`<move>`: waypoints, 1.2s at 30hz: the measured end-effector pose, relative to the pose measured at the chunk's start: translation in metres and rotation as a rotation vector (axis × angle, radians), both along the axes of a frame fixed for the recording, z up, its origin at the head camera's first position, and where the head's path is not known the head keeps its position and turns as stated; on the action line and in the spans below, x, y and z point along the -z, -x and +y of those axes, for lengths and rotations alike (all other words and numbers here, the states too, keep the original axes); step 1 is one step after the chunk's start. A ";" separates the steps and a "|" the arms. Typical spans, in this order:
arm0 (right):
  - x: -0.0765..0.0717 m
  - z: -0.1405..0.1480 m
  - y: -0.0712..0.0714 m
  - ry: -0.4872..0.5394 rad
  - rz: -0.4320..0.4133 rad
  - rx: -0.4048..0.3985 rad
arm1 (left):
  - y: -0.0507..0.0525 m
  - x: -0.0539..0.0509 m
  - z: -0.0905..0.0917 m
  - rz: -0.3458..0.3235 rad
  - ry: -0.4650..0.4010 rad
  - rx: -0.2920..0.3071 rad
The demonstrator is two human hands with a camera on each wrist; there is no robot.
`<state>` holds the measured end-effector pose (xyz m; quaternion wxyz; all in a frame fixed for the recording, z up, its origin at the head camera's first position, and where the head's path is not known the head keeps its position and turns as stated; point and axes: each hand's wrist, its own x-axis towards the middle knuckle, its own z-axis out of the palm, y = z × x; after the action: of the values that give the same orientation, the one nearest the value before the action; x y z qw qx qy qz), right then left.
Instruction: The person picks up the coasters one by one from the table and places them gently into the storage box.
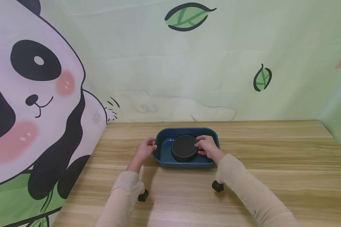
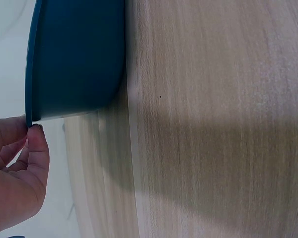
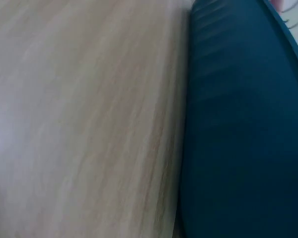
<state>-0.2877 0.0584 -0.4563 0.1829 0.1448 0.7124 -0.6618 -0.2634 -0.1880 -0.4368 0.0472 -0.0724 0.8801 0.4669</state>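
Observation:
A blue rectangular basin [image 1: 164, 164] stands on the table, and inside it lies a stack of black round coasters [image 1: 184, 147]. My left hand [image 1: 145, 148] pinches the basin's left rim between thumb and fingers, as the left wrist view shows close up, with the basin's wall [image 2: 79, 59] beside it. Over the right part of the basin, my right hand [image 1: 206, 147] holds the stack's right edge with thumb and fingers; how many coasters it grips I cannot tell. The right wrist view shows only the basin's outer side [image 3: 243, 124] and wood, the hand hidden.
The wooden table [image 1: 272, 151] reaches back to a pale green cloth backdrop [image 1: 230, 47] printed with leaves and a large panda [image 1: 45, 94]. Black wrist-worn devices sit under both cuffs, one [image 1: 143, 195] on the left and another [image 1: 217, 186] on the right.

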 end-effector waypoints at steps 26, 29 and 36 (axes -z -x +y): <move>-0.008 0.001 -0.006 -0.120 0.017 -0.082 | 0.000 0.000 -0.003 0.000 0.004 0.014; -0.011 0.002 -0.008 -0.126 0.024 -0.106 | 0.001 0.000 -0.003 -0.001 0.019 0.017; -0.021 0.008 -0.014 -0.158 0.090 -0.169 | -0.001 0.001 -0.005 0.035 0.073 0.039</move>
<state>-0.2737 0.0665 -0.4356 0.1939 0.0681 0.7795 -0.5918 -0.2620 -0.1931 -0.4377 0.0380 -0.0487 0.8985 0.4346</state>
